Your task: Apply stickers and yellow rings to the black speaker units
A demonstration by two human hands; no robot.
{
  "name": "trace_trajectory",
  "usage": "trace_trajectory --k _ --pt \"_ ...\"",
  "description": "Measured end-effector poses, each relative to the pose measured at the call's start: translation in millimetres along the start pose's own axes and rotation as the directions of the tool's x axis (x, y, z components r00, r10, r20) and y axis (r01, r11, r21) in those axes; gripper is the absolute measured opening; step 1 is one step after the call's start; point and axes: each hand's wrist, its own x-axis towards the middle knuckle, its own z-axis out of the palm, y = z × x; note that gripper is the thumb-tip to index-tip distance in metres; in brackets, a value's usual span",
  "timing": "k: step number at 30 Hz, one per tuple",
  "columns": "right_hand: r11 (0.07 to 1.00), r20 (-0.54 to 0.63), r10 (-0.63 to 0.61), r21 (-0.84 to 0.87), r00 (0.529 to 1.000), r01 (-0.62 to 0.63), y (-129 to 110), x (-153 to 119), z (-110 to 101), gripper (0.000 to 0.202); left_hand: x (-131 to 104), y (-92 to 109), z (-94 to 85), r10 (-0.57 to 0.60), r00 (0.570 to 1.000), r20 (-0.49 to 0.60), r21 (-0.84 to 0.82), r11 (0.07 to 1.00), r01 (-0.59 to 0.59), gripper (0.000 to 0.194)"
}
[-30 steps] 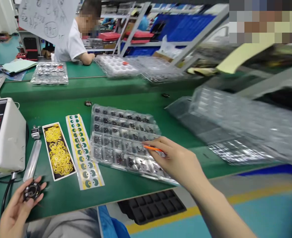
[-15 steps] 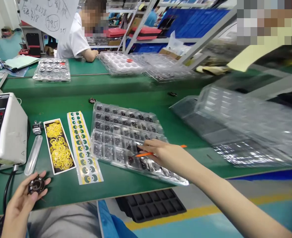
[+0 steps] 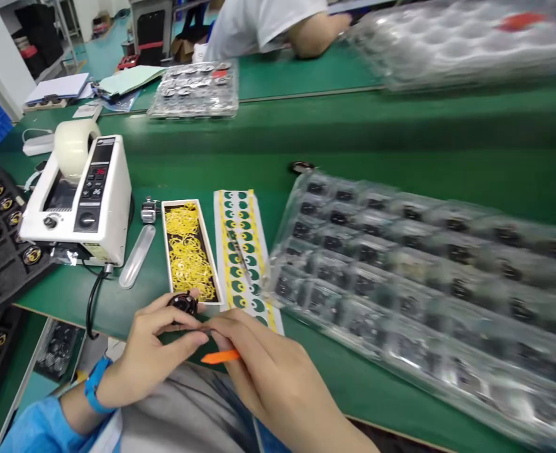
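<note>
My left hand [image 3: 148, 355] is closed on a small round black part [image 3: 183, 304], held at the fingertips above the near edge of the bench. My right hand [image 3: 278, 371] grips an orange pointed stick [image 3: 221, 357], its tip sticking out to the left. The fingertips of both hands meet just below the black part; what they pinch there is too small to make out. Behind the hands stands a white box of yellow rings [image 3: 190, 258]. Beside it lies a sticker sheet [image 3: 243, 245] with yellow edges and tweezers on top.
A clear compartment tray [image 3: 400, 264] of dark parts fills the right side. A white tape dispenser [image 3: 105, 207], a metal counter [image 3: 149, 211] and a clear plastic tube [image 3: 137, 257] stand left. Black trays [image 3: 4, 270] hold round parts at far left. Someone's arm [image 3: 313, 34] rests across the bench.
My right hand has come from the clear tray to my left hand, still with the orange stick. My left hand has risen with the black part. The view has swung left.
</note>
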Motion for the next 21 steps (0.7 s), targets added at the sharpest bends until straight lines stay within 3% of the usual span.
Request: trace_trajectory --k 2,4,7,9,14,18,21 --pt "0.999 -0.008 0.009 0.037 1.0 -0.009 -4.3 5.4 9.8 0.024 -3.1 -0.4 -2.8 0.065 0.995 -0.08 0.039 0.997 -0.062 0.008" --pt "0.976 -0.024 0.079 0.205 0.997 -0.073 -5.0 6.5 17.3 0.019 -7.8 -3.0 -6.7 0.113 0.985 -0.13 0.025 0.994 -0.111 0.009" --pt "0.844 -0.041 0.247 0.5 0.968 -0.195 -8.2 5.2 26.9 0.013 -14.4 -9.6 -10.3 0.183 0.967 -0.178 -0.046 0.98 -0.194 0.004" --pt "0.772 -0.05 0.319 0.593 0.946 -0.229 -12.2 4.7 31.3 0.014 -17.5 -13.7 -10.6 0.205 0.961 -0.187 -0.091 0.97 -0.225 0.004" --pt "0.735 -0.053 0.352 0.634 0.934 -0.241 -13.5 8.0 28.7 0.019 -23.5 -17.1 -10.7 0.166 0.98 -0.113 -0.234 0.954 -0.189 0.019" --pt "0.778 -0.043 0.366 0.563 0.93 -0.28 -5.0 11.3 20.5 0.019 -27.8 -14.1 -13.9 0.068 0.997 0.047 -0.429 0.903 -0.042 0.037" --pt "0.801 -0.02 0.34 0.531 0.94 -0.278 -1.3 13.2 18.4 0.015 -29.3 -11.9 -15.5 0.045 0.994 0.095 -0.464 0.886 0.004 0.044"
